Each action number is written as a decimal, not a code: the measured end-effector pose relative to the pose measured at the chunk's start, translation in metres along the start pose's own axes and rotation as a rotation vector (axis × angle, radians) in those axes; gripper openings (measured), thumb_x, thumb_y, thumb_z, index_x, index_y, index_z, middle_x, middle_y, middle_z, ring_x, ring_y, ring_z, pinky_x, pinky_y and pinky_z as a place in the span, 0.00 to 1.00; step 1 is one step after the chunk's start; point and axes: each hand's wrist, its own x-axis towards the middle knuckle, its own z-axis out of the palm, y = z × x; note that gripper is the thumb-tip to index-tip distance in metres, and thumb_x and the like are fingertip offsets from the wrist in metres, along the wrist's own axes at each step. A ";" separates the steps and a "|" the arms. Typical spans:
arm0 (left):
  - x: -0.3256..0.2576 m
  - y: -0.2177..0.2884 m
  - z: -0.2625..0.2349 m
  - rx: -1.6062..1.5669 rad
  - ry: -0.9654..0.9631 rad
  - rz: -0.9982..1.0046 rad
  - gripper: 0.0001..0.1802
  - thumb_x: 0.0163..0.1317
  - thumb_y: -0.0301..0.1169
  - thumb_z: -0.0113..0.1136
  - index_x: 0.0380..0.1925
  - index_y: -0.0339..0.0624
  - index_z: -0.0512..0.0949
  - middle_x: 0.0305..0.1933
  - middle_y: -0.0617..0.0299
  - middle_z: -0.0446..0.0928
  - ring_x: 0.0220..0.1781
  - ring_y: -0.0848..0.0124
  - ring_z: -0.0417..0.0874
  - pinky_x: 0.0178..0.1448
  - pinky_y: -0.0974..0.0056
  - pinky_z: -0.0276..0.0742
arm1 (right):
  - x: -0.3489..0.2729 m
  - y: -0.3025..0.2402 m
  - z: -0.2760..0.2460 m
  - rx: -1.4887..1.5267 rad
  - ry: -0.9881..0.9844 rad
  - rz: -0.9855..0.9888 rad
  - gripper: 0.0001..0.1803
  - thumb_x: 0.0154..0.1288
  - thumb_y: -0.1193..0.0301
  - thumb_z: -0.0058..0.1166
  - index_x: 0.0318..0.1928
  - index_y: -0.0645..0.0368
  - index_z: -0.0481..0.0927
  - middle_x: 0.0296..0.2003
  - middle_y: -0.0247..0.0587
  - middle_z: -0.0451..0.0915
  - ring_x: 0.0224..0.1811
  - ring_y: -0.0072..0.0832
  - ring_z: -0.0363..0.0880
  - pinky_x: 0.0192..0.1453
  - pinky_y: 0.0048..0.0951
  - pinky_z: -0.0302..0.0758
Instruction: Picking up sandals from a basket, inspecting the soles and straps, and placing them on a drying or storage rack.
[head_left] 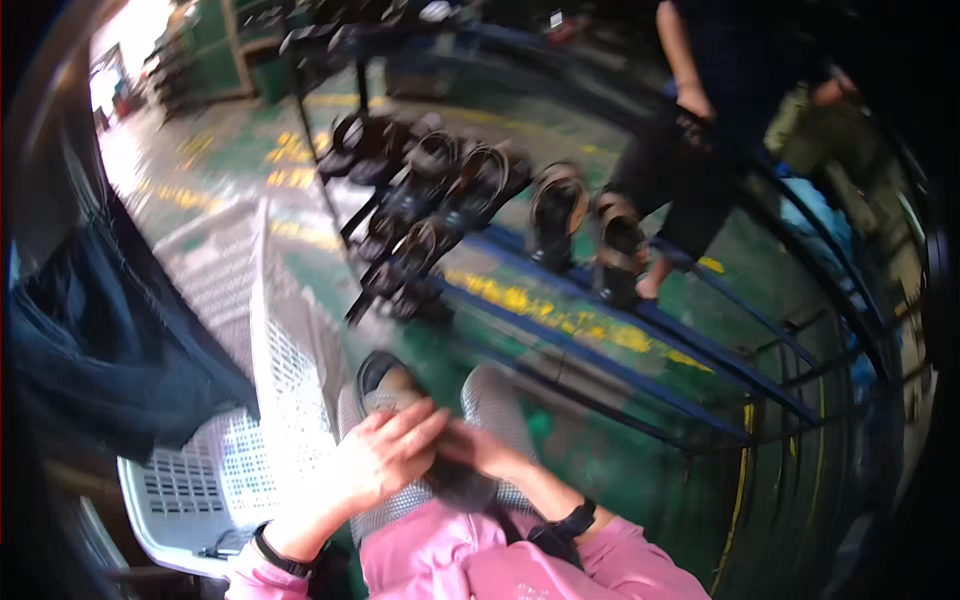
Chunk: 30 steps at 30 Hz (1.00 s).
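Note:
A dark sandal (pixel 378 372) with a tan-brown part lies lengthwise across my lap, its far end toward the rack. My left hand (pixel 392 455) comes over it from the left, fingers together and bent across its upper side. From the right, my right hand (pixel 472 447) grips the sandal's middle, and its fingertips are hidden beneath the left fingers. Both hands meet there. The near part of the sandal (pixel 460 487) is blurred and rests against my pink top. Fine detail between the fingers cannot be made out.
A white plastic basket (pixel 200 490) stands at my left, with dark cloth (pixel 110 340) hanging above it. Ahead, a metal rack (pixel 600 300) with blue rails carries several sandals (pixel 557 212). Beyond it stands another person (pixel 690 130). The green floor has yellow markings.

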 end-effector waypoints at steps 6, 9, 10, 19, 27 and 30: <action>-0.044 0.033 0.030 -0.174 -0.045 -0.393 0.24 0.48 0.24 0.55 0.49 0.48 0.77 0.64 0.51 0.66 0.62 0.56 0.70 0.58 0.58 0.71 | -0.005 0.021 -0.002 0.213 0.332 -0.019 0.26 0.61 0.76 0.58 0.58 0.68 0.65 0.49 0.45 0.77 0.51 0.26 0.76 0.56 0.26 0.71; -0.067 0.037 0.054 -0.199 -0.147 -0.393 0.22 0.46 0.25 0.58 0.47 0.46 0.78 0.57 0.54 0.72 0.57 0.58 0.74 0.52 0.60 0.74 | -0.008 0.025 -0.011 0.276 0.424 0.076 0.31 0.57 0.76 0.62 0.59 0.69 0.64 0.49 0.45 0.76 0.51 0.26 0.75 0.55 0.25 0.71; -0.072 0.038 0.061 -0.217 -0.119 -0.397 0.22 0.46 0.25 0.58 0.47 0.46 0.78 0.57 0.54 0.72 0.57 0.58 0.74 0.52 0.60 0.74 | -0.009 0.025 -0.013 0.352 0.414 0.020 0.31 0.56 0.76 0.63 0.58 0.69 0.65 0.49 0.44 0.76 0.50 0.25 0.75 0.54 0.24 0.72; -0.096 0.034 0.087 -0.293 -0.036 -0.463 0.15 0.47 0.26 0.57 0.39 0.45 0.79 0.41 0.63 0.79 0.42 0.65 0.79 0.43 0.62 0.75 | -0.018 0.017 -0.013 0.359 0.452 0.105 0.27 0.52 0.79 0.64 0.54 0.63 0.70 0.47 0.38 0.77 0.48 0.23 0.76 0.54 0.26 0.72; -0.100 0.031 0.102 -0.352 -0.038 -0.471 0.13 0.54 0.30 0.53 0.39 0.42 0.79 0.35 0.61 0.79 0.38 0.64 0.80 0.43 0.61 0.75 | -0.016 0.027 -0.007 -0.150 0.541 -0.002 0.43 0.48 0.72 0.69 0.63 0.67 0.60 0.55 0.50 0.73 0.56 0.34 0.73 0.60 0.32 0.68; -0.104 0.034 0.102 -0.348 -0.014 -0.470 0.12 0.54 0.30 0.56 0.39 0.43 0.80 0.35 0.62 0.79 0.38 0.64 0.80 0.42 0.62 0.75 | -0.020 0.021 -0.007 -0.334 0.554 -0.006 0.45 0.47 0.71 0.69 0.64 0.66 0.59 0.57 0.51 0.71 0.59 0.35 0.70 0.63 0.32 0.66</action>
